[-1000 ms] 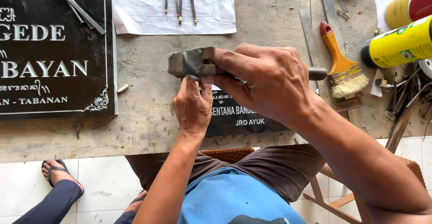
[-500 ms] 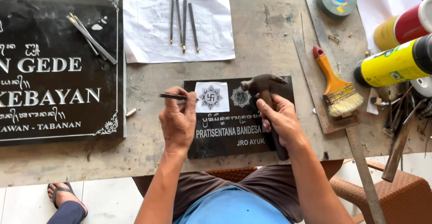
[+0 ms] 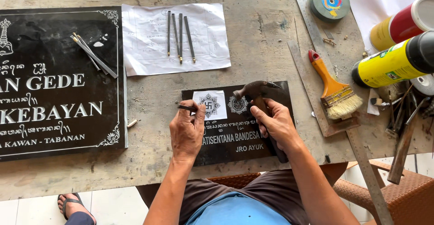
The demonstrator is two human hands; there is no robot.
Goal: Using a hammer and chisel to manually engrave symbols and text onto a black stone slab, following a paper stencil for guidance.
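Hands grip chisel [image 3: 186, 108] and hammer [image 3: 255, 94] over small plaque [image 3: 235, 150]; brush [image 3: 334, 89] lies nearby.

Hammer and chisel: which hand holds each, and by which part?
The right hand grips the hammer by its handle, just below the head. The left hand pinches the chisel along its shaft.

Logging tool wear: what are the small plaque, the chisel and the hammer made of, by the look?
Small plaque: looks like polished black stone, glossy, pale cut lettering. Chisel in left hand: dark metal rod, probably steel. Hammer in right hand: dull dark metal head; handle material unclear.
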